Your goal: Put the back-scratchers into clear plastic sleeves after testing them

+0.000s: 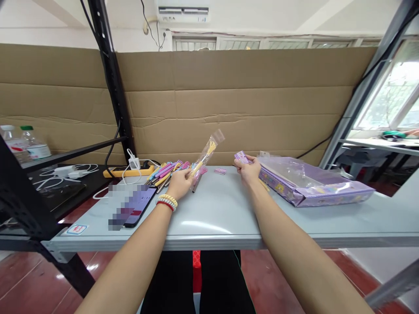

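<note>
My left hand [180, 185] is closed on a yellow pen [197, 167] inside a clear plastic sleeve, its decorated yellow top pointing up and away. Just left of that hand lies a pile of colourful pens [164, 172] in purple, blue, pink and yellow. My right hand [250, 172] pinches a small purple printed packet [241, 157] above the table. A similar small packet [220, 171] rests on the table between the hands. To the right of my right hand sits a purple printed box [303, 197] with clear plastic film [291, 168] in it.
A phone [140, 209] lies left on the grey table [209, 213]. Behind it are a yellow power strip [113, 172] and white cables. Cardboard [229, 104] closes off the back. A black post [113, 83] and a shelf with bottles [36, 146] stand left.
</note>
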Available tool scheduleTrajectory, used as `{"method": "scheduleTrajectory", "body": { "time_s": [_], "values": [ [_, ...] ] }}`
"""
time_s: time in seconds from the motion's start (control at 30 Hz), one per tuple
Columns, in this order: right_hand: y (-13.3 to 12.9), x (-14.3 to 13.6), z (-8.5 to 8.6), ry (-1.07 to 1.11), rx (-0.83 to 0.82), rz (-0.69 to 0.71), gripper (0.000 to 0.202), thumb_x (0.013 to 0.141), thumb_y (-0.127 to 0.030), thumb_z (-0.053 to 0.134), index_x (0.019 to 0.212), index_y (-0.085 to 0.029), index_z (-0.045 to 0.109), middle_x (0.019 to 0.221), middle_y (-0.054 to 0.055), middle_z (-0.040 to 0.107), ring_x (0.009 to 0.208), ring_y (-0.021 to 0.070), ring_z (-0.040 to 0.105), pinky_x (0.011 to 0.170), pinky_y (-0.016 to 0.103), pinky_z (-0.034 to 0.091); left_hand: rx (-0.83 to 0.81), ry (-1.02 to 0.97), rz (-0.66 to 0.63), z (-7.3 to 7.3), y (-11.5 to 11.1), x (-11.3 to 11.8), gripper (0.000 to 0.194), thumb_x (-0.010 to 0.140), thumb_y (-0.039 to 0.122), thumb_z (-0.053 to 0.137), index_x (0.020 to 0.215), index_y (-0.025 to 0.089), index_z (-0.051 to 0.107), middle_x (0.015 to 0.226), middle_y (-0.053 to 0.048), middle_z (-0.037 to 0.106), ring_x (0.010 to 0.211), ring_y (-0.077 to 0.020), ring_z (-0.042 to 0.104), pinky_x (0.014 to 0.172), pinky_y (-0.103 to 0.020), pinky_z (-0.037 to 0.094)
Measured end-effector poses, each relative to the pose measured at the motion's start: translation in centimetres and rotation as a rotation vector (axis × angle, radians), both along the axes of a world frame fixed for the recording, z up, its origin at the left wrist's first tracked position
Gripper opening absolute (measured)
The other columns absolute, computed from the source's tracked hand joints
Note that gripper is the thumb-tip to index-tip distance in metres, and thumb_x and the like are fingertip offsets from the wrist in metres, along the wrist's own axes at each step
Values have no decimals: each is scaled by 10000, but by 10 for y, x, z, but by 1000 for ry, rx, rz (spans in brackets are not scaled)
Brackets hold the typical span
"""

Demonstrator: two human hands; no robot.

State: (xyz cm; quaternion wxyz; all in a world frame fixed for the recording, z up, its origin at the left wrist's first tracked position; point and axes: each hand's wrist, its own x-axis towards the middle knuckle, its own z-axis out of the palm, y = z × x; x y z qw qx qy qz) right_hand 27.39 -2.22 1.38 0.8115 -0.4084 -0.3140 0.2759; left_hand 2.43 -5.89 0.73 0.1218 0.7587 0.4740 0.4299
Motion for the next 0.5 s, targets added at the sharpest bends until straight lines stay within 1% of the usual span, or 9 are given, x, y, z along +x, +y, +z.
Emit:
{"method": "scheduleTrajectory", "body": {
  "time_s": [0.07,0.17,0.27,0.33,0.43,0.5],
  "values": [
    [0,0,-1,26,-2,55,614,419,-147,849,850,-208,416,524,-94,554,348,55,435,304,137,294,-63,-22,-28,1,1,-2,239,726,317,589,820,129,704,575,16,573,552,-124,463,559,-245,352],
    [-1,0,-5,47,-15,131,609,449,-153,860,844,-212,399,548,-77,582,346,46,431,299,124,277,-146,-69,-99,-1,2,-2,272,704,289,621,905,128,709,680,-7,654,628,-145,553,591,-244,404],
    [-3,0,-6,45,-57,144,501,559,-186,822,839,-206,408,566,-50,608,347,49,448,287,120,272,-185,-140,-129,-2,2,0,364,666,235,667,1014,131,689,859,-45,711,763,-173,623,682,-257,459],
    [-4,0,-6,37,-105,125,406,634,-182,770,845,-200,424,589,-31,623,374,69,506,289,125,306,-214,-191,-103,-1,1,0,364,647,221,693,997,122,680,898,-64,714,788,-180,635,690,-262,473],
    [-4,0,-6,41,-194,94,324,665,-155,721,836,-190,448,642,-10,639,472,116,609,332,162,418,-293,-252,-65,3,-3,1,329,621,228,733,921,107,674,799,-61,703,686,-164,624,599,-250,465],
    [-3,2,-6,40,-226,63,282,647,-152,711,791,-182,469,654,-14,634,528,128,628,389,203,485,-334,-269,-76,5,-4,1,325,603,239,756,886,103,670,686,-34,670,582,-140,586,531,-238,435]
  ]
}}
